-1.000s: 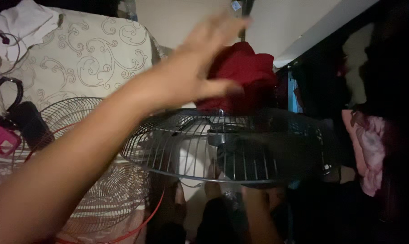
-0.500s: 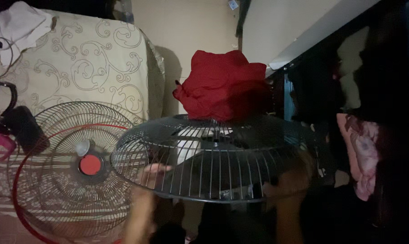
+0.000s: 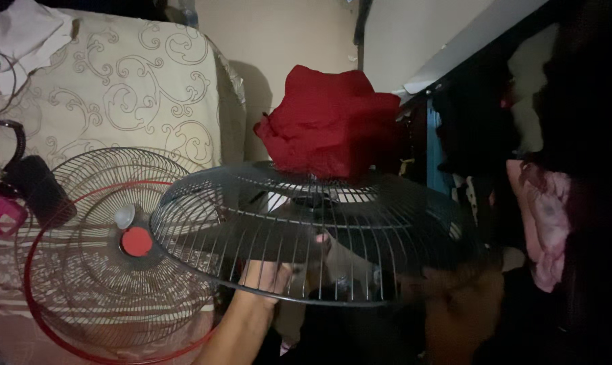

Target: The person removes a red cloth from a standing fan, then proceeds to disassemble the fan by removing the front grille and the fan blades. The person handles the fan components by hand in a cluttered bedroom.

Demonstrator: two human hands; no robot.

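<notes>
The dark wire fan guard (image 3: 306, 230) is held roughly level in the air, in the middle of the room, above a dim cluttered floor. A crumpled red cloth (image 3: 330, 122) sits on its domed centre, loose, touching the wires.

The left hand (image 3: 265, 276) comes up from below at the near rim, fingers curled about the wires and closed on the guard. The right hand (image 3: 448, 280) is at the rim on the far side, in deep shadow; it appears to support the rim there, but whether its fingers are closed cannot be told.

Just beside the guard, to the left, a second guard (image 3: 110, 257) with a red rim and a red hub cap lies flat on a patterned mattress (image 3: 137, 81). A black object and a pink object lie further left; pink fabric (image 3: 546, 223) hangs at the right.

Assessment: the guard is thin wire, so likely light and fairly stiff, yet springy across its width and liable to bend if squeezed or knocked. The outer rim ring is the soundest place to take hold, at two opposite points. The wires look smooth and could slip. The cloth is soft and unsecured; tilting the guard would probably shed it.
</notes>
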